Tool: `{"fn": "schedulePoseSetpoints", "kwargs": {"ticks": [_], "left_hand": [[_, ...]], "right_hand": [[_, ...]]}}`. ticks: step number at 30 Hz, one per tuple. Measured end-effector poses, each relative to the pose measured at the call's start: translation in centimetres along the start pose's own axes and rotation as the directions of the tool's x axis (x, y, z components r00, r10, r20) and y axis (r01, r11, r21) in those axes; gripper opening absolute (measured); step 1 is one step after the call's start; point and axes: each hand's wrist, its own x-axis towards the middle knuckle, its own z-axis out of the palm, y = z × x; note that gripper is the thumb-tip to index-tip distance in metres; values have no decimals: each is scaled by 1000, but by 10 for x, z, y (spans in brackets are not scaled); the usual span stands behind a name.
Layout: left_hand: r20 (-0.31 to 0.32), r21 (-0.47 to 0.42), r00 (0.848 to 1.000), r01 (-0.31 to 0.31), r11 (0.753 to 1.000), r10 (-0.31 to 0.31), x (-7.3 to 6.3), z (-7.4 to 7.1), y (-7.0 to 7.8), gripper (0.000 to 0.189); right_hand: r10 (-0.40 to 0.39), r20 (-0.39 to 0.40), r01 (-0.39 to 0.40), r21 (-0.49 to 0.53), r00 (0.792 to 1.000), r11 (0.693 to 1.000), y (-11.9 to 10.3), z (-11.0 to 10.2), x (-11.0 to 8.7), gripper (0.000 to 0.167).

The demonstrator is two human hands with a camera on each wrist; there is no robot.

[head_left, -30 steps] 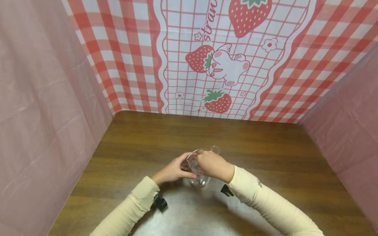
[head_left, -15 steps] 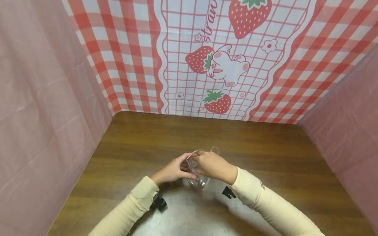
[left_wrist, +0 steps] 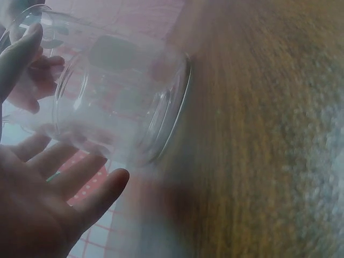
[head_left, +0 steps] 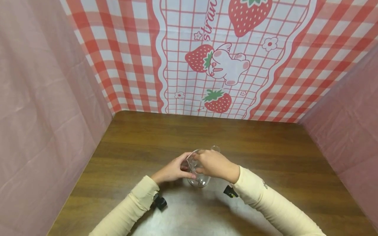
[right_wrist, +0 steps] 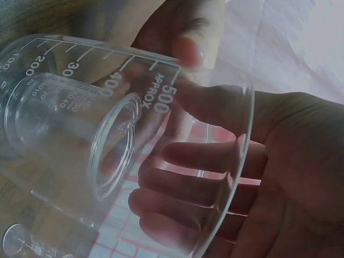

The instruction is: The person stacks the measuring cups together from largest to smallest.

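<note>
A large clear glass beaker [head_left: 199,183], marked up to 500, stands on the table between my hands. Inside it, near the bottom, sits a smaller graduated beaker [right_wrist: 72,115]. My left hand [head_left: 173,169] holds the large beaker's side, thumb on the near side and fingers round the far side. Through the large beaker's mouth reach the fingers of my right hand [head_left: 217,165], loosely extended above the smaller beaker's rim. In the right wrist view nothing is gripped between those fingers. Beyond the right hand is a small glass vessel [head_left: 215,148], partly covered by it.
The wooden table [head_left: 141,137] ends at a red-and-white checked cloth [head_left: 136,65] with strawberries at the back. Pink curtains [head_left: 44,114] hang on both sides. A black wrist camera [head_left: 160,202] is strapped to the left sleeve, with another [head_left: 230,191] on the right.
My right hand and forearm have shifted slightly to the right, with its fingers still inside the beaker's mouth. The left hand and the large beaker have stayed in place.
</note>
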Motion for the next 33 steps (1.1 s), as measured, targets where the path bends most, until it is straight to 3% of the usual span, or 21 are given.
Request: {"fn": "schedulePoseSetpoints", "kwargs": {"ticks": [18, 26, 33], "left_hand": [[27, -2, 1000, -10, 1000, 10, 1, -1, 0, 83], [45, -4, 998, -46, 999, 46, 1, 0, -1, 82], [48, 2, 998, -51, 999, 51, 1, -1, -1, 81]], "right_hand": [[80, -67, -73, 101, 995, 992, 7, -13, -3, 26], [72, -147, -58, 98, 986, 993, 15, -18, -5, 24], [80, -151, -64, 109, 985, 992, 20, -22, -6, 24]]}}
